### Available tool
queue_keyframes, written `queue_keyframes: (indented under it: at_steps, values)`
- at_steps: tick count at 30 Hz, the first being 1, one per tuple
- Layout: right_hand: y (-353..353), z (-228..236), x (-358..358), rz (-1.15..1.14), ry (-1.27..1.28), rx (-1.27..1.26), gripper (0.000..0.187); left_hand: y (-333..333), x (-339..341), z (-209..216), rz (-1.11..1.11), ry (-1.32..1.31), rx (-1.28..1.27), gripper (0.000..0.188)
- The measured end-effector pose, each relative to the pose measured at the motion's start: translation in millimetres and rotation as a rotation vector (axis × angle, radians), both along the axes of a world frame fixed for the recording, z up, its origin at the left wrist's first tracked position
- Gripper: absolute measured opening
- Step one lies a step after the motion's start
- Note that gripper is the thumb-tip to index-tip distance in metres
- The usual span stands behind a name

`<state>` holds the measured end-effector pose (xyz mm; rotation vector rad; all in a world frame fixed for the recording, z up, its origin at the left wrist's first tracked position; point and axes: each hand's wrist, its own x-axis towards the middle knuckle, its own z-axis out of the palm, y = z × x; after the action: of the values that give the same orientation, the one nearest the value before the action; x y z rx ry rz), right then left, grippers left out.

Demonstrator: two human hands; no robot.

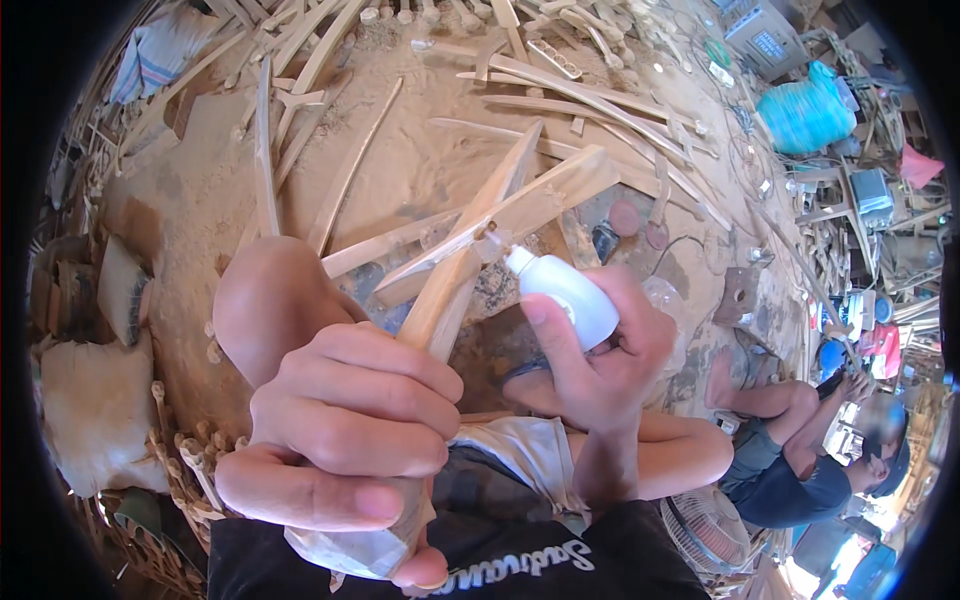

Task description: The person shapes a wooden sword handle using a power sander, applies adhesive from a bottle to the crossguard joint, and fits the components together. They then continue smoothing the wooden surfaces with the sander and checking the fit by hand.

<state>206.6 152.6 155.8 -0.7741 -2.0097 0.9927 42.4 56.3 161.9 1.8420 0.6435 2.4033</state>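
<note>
The left hand (345,425) is the nearest thing, wrapped around the lower leg of a wooden cross (530,205), its fingers curled and pressed side by side. The cross itself is held up at a tilt over the person's lap, its two pale lengths meeting at a joint. Just to the right of the cross, the right hand (610,365) pinches a small white bottle (568,300) between the thumb and bent fingers. The bottle's narrow nozzle points in at the joint; I can't tell from here whether it touches. A bare knee (265,300) is raised on the left of the cross. Past the cross, long wooden strips (600,100) lie scattered over the dusty floor (340,120). Well off to its right, a round fan (705,530) stands near a seated co-worker (765,470) in a dark shirt. Farther beyond the cross, also rightward, sits a turquoise bundle (805,110).
</note>
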Motion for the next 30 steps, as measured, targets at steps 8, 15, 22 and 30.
queue_keyframes:
  at_steps: [8,15,22,30]
  values:
    - [1.7,-6.3,3.6,-0.013,0.042,-0.033,0.021,-0.4,1.8,0.1,0.013,0.004,-0.003,0.067]
    - [4.1,-10.1,10.2,-0.017,0.026,0.033,0.022,4.0,6.9,0.6,0.014,-0.008,0.016,0.066]
    - [6.8,-9.8,16.3,-0.03,0.016,0.031,0.021,6.1,10.1,0.1,0.045,-0.028,0.023,0.064]
    - [6.4,-7.9,16.0,-0.067,0.026,-0.004,0.02,4.3,7.5,0.4,0.069,-0.015,0.008,0.064]
